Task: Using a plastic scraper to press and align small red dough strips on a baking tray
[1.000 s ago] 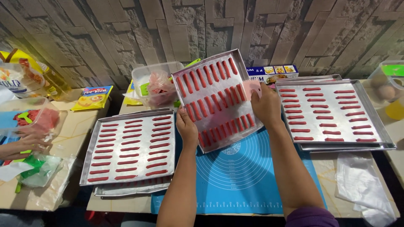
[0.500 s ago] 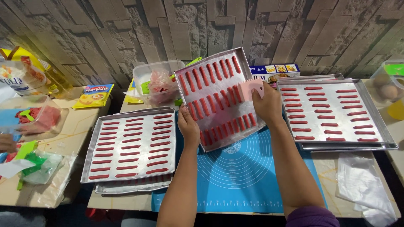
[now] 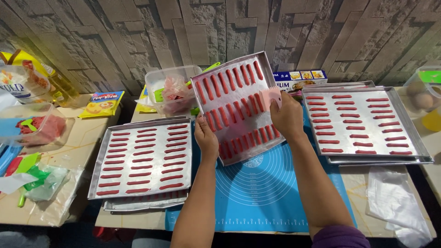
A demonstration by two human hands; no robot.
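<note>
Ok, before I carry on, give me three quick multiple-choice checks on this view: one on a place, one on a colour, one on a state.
1. Where is the blue mat?
A. On the table under the raised tray
B. Hung on the wall
C. Inside the plastic tub

2. What colour are the strips on the raised tray?
A. Green
B. Red
C. White

3. How is that tray held?
A. Flat on the table
B. Upside down
C. Tilted up, strips facing the camera

Answers:
1 A: the mat lies on the table below the tray.
2 B: rows of red strips cover it.
3 C: the left hand is at its lower edge and the right hand at its right side, with a pink scraper; the far edge is lifted.
</note>
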